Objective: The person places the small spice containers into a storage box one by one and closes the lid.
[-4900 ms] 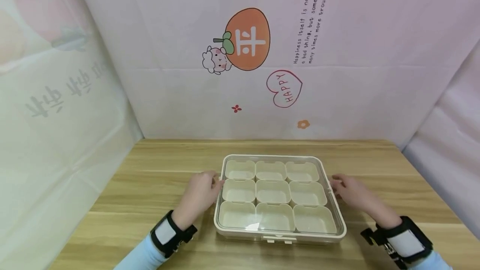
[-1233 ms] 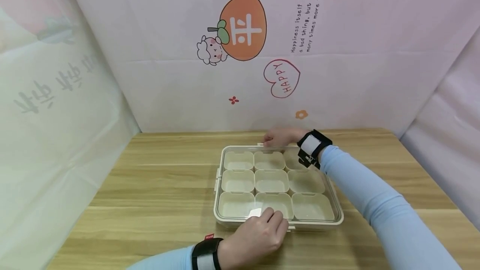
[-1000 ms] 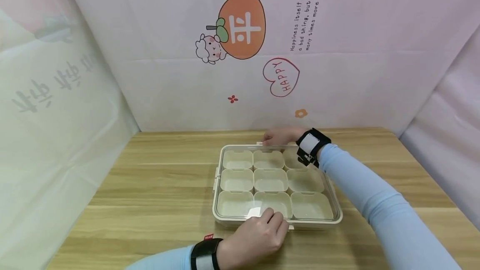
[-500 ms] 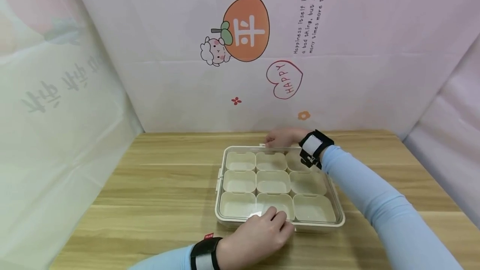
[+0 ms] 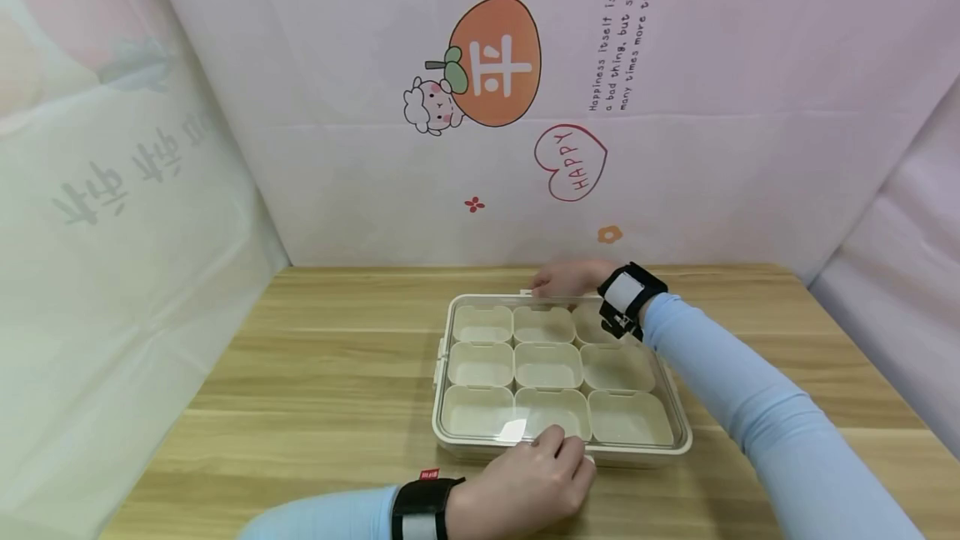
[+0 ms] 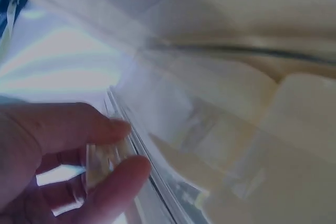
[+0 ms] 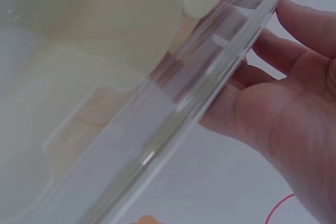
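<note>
A cream storage box (image 5: 637, 452) with a clear lid stands on the table, holding several small cream cups (image 5: 547, 367) in rows. My left hand (image 5: 525, 482) is at the middle of its near side. In the left wrist view thumb and fingers pinch a small pale latch (image 6: 100, 163) beside the rim. My right hand (image 5: 564, 279) reaches over to the far side, its fingers bent at the edge near another latch (image 5: 527, 292). The right wrist view shows some right fingers through the clear wall (image 7: 210, 77). A latch (image 5: 439, 361) juts out on the left side.
The wood-grain table (image 5: 322, 373) extends on both sides of the box. A white printed cloth (image 5: 360, 190) hangs close behind, with more cloth at left and right. My right forearm (image 5: 750, 407) passes over the box's right side.
Since the oldest frame, my hands have gone from the box's left and right sides to its near and far sides. Over the last second they have hardly moved; the view shifts slightly.
</note>
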A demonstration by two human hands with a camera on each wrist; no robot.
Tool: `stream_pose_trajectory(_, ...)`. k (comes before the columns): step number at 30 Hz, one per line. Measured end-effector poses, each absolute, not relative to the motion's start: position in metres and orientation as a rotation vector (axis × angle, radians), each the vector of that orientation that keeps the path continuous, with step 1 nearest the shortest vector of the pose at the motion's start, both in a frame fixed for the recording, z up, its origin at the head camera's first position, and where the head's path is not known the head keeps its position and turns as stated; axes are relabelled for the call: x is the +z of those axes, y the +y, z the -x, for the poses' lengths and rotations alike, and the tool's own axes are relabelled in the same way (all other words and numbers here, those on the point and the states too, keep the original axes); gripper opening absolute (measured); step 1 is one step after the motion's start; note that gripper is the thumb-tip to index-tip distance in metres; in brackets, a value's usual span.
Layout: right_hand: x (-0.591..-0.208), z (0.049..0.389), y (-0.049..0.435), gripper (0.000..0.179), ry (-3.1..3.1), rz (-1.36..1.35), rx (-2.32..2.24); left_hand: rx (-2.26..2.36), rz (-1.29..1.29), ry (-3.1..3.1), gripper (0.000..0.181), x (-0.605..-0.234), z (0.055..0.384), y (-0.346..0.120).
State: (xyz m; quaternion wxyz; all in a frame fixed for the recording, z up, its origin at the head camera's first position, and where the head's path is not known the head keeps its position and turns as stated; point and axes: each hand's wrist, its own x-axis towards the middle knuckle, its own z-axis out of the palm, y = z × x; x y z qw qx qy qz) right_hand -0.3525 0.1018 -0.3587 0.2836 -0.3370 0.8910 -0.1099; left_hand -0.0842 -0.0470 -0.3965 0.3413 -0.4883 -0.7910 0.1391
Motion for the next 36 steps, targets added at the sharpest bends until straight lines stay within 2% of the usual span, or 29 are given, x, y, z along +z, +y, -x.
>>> stream_pose_trajectory(5,-0.357,0.348,0.101,0.047,2.38,0.899,-0.28,0.384,1.271,-2.061,0.042,-0.391,0.08,-0.045)
stream_pose_trajectory(11,-0.358,0.346,0.1,0.047,2.356,0.886,-0.309,0.394,1.208,-1.914,0.039,-0.408,0.083,-0.043)
stream_pose_trajectory(16,-0.361,0.353,0.098,0.036,2.306,0.895,-0.334,0.431,1.235,-1.98,0.033,-0.413,0.085,-0.045)
stream_pose_trajectory(23,-0.37,0.364,0.099,0.031,2.25,0.608,-0.435,0.521,1.215,-2.078,0.032,-0.405,0.087,-0.043)
stream_pose_trajectory(26,-0.371,0.365,0.101,0.026,2.28,0.568,-0.468,0.553,1.23,-2.056,0.032,-0.406,0.088,-0.041)
stream_pose_trajectory(30,-0.37,0.366,0.104,0.025,2.34,0.641,-0.455,0.544,1.225,-2.049,0.033,-0.409,0.087,-0.039)
stream_pose_trajectory(36,-0.371,0.368,0.1,0.021,2.496,0.999,-0.264,0.474,1.114,-2.015,0.03,-0.418,0.082,-0.038)
